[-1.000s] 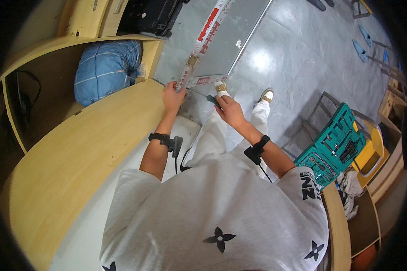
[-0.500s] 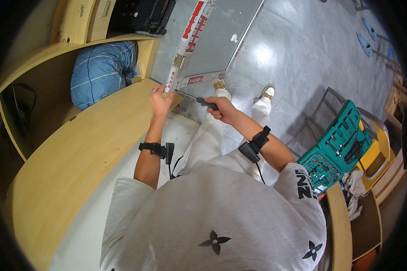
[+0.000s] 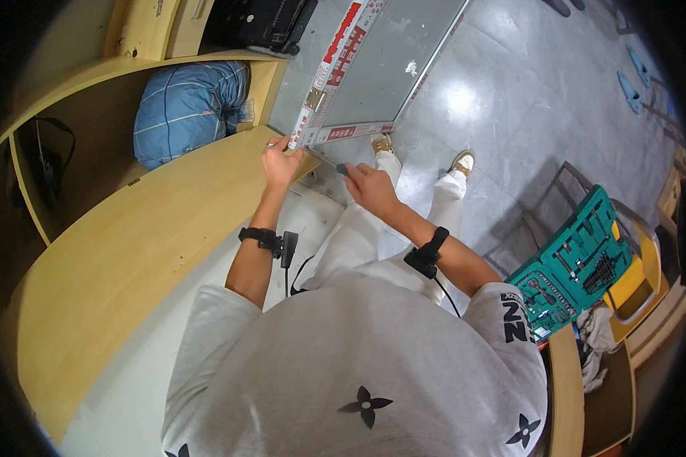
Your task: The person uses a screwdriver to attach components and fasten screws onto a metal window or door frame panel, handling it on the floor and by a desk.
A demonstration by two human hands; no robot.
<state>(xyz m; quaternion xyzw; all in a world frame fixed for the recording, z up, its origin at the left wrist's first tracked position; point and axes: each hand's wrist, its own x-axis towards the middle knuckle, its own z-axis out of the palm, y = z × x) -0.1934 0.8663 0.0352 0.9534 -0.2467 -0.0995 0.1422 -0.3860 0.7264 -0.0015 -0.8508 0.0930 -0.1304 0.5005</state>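
I stand at a curved wooden desk (image 3: 129, 251). A grey metal panel (image 3: 389, 68) with a red-and-white printed edge and a brass hinge (image 3: 315, 99) leans by the desk's end. My left hand (image 3: 282, 161) grips the panel's lower edge just below the hinge. My right hand (image 3: 370, 186) is closed around a dark-handled screwdriver (image 3: 341, 169). Its tip points toward the panel's corner, beside my left hand. Both wrists wear black bands.
A blue plaid bundle (image 3: 187, 110) lies in the desk's open compartment. A black case (image 3: 259, 23) sits beyond it. An open teal tool case (image 3: 579, 263) with a yellow box (image 3: 636, 274) rests at my right, above a grey tiled floor (image 3: 526, 99).
My left hand has moved up along the panel's edge toward the hinge. My right hand now holds the screwdriver nearer my left hand at the panel's corner.
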